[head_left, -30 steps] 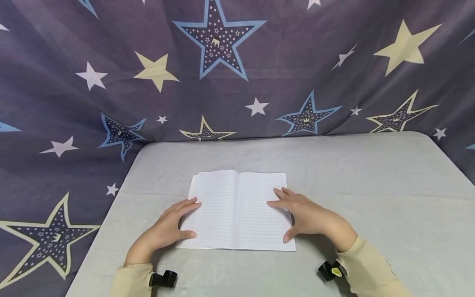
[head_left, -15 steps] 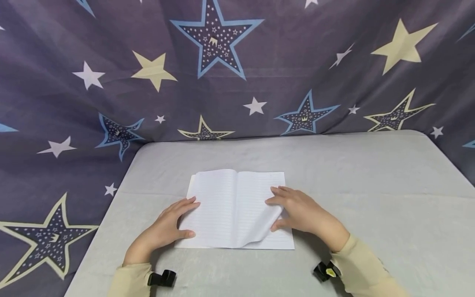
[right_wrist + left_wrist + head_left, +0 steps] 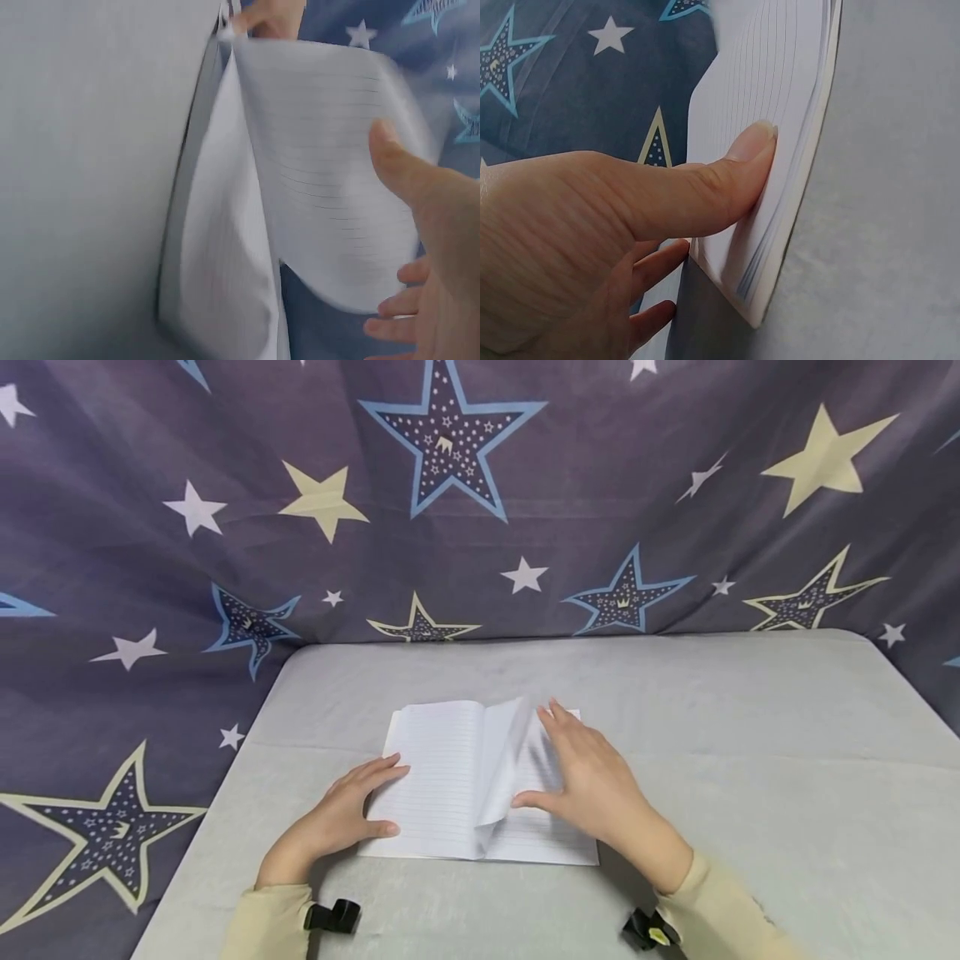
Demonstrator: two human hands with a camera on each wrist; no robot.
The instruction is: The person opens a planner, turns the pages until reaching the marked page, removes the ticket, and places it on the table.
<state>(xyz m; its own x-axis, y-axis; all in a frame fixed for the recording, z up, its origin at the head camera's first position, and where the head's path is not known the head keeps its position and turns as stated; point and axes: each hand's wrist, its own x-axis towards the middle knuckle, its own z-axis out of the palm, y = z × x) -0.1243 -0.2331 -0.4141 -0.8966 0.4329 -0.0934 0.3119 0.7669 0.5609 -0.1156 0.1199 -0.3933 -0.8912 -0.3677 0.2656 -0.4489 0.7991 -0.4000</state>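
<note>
White ruled paper makes up the notebook [image 3: 441, 793], which I see lying open on the grey-covered desk [image 3: 750, 727], between the person's two hands. Its left page is flat, while one leaf [image 3: 501, 777] stands curled up beside the centre fold, over the right-hand page.

At the outer edge of the left page I have the left hand [image 3: 341, 810]; its grip is apart, fingers extended and thumb lying on the paper near the lower corner. My left wrist view shows the layered page edges just beside that thumb.

Over the right-hand page, the right hand [image 3: 600, 781] has its grip apart too, thumb well away from the fingers. The thumb tip is close to the raised leaf; my right wrist view is blurred there, so I cannot tell whether they touch.

Both forearms wear beige sleeves [image 3: 266, 922], each with a black wrist mount [image 3: 335, 917]. Behind the desk I see a dark purple-grey cloth [image 3: 600, 468] printed with yellow, white and blue-edged stars.
</note>
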